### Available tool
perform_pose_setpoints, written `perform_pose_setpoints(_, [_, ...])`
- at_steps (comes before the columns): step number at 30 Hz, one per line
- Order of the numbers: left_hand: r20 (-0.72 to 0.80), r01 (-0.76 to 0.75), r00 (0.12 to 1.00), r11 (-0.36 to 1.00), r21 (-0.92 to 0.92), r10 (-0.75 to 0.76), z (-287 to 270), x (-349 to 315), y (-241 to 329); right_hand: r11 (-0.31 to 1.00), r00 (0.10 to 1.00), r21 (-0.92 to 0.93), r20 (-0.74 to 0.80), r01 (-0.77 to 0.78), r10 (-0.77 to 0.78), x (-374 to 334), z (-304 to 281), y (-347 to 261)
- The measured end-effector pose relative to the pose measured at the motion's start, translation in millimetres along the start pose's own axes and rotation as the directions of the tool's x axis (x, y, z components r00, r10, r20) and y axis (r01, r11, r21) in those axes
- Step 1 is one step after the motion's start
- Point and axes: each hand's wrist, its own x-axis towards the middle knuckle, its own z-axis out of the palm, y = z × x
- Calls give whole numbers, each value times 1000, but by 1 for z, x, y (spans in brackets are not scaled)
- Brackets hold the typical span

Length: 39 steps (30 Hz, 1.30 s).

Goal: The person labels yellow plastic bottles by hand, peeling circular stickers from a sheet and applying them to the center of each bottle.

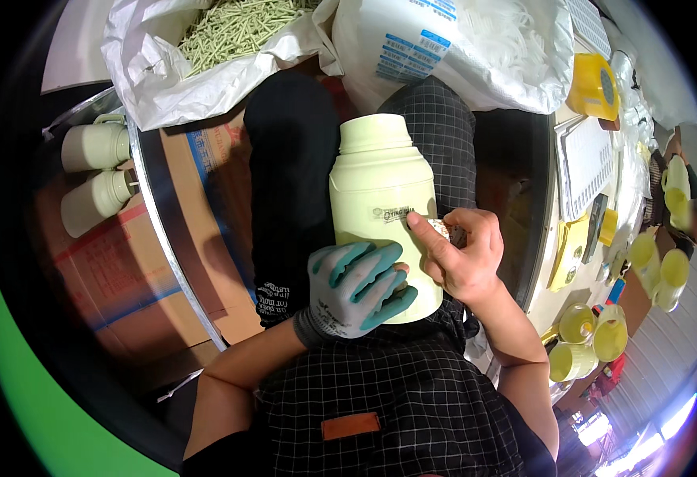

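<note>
A pale yellow-green flask body (382, 179) lies tilted on my lap, its narrower stepped neck pointing away from me. My left hand (354, 290), in a grey and teal work glove, wraps over its lower left side with bent fingers. A small clear label with dark print (390, 214) sits on the front of the flask body. My bare right hand (467, 250) is at the right side, its thumb tip pressed at the label's right end. Its other fingers curl closed around a small patterned thing (439, 229), mostly hidden, that I cannot make out.
Ahead stand a white sack of pale green sticks (241, 32) and a bag of clear plastic pieces (507, 48). Two similar jugs (94, 203) are at the left above cardboard boxes (126, 270). Rightward are a tape roll (595, 87), papers (583, 167) and several yellow-green vessels (575, 362).
</note>
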Motion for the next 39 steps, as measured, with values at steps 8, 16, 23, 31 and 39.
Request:
perform_pose_setpoints(8, [-16,25,1000,998,51,-24,5,-4,1,1000,999,-6,39,-8,8,-1,0,3])
perform_pose_setpoints(16, [145,79,985,989,128,-97,2,-1,3,985,981,-31,87,-169,171,-16,-4,17])
perform_pose_setpoints(23, [184,97,977,992,86,-111,-9,2,-1,894,994,438,-10,-92,107,4,7,-2])
perform_pose_setpoints(31, [150,545,830,723,-424,-537,-39,135,-56,514,903,834,-46,-201,428,-19,21,-48])
perform_pose_setpoints(39, [579,558,736,799,-225,-351,-19,149,-150,525,701,776,-155,-349,696,-79,-46,2])
